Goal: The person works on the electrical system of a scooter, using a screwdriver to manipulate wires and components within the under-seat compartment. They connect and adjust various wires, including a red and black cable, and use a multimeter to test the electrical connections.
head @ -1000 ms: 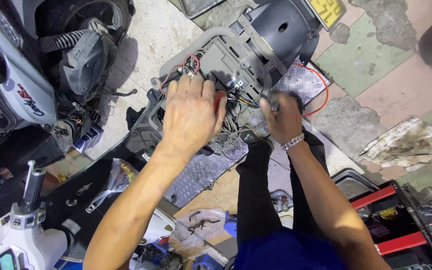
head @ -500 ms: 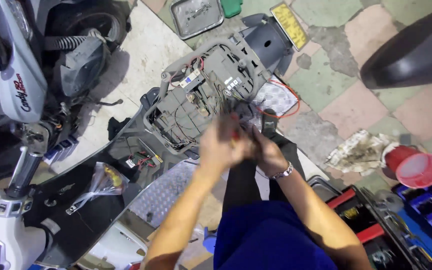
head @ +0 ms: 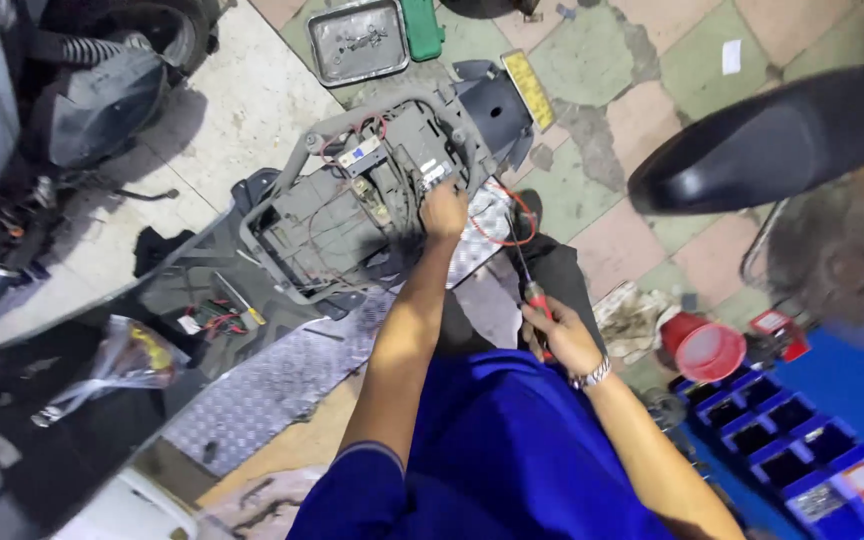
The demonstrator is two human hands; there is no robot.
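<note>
My left hand reaches forward and rests on the right edge of a stripped grey scooter tray full of wiring and small electrical boxes; its fingers are curled onto the tray's parts. My right hand is drawn back near my knee and holds a screwdriver with a red handle, its shaft pointing up toward the tray. A red wire loop lies between the two hands. My blue clothing fills the lower middle.
A metal parts tray and a green box lie on the tiled floor at the top. A black scooter seat is at the right. A red cup and blue tool bins sit at lower right. Another scooter stands left.
Both hands were together on the tray's wiring. Now my right hand has pulled back toward me with the screwdriver, while my left hand stays on the tray. The view has shifted right.
</note>
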